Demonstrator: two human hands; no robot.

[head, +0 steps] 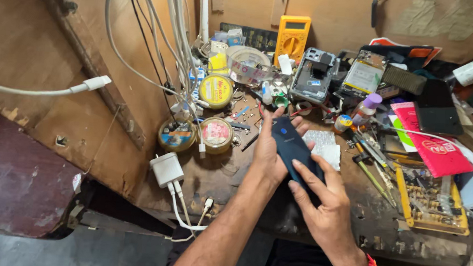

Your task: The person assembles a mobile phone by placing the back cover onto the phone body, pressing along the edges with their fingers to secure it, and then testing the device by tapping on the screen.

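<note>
A dark blue phone (pixel 290 146) lies back side up between both hands over the cluttered wooden bench (pixel 227 177). My left hand (pixel 266 152) holds it from underneath along its left edge, thumb by the top corner. From the lower right, my right hand (pixel 326 205) grips the phone's lower end, the index finger lying on its back. A red bead bracelet circles my right wrist.
A yellow multimeter (pixel 293 36) leans on the back wall. Round tins (pixel 216 91), a tape roll (pixel 247 63), opened phones (pixel 312 74), small bottles, tweezers, a yellow screwdriver-bit case (pixel 430 204) and a pink packet (pixel 438 149) crowd the bench. White chargers (pixel 167 170) and cables hang at left.
</note>
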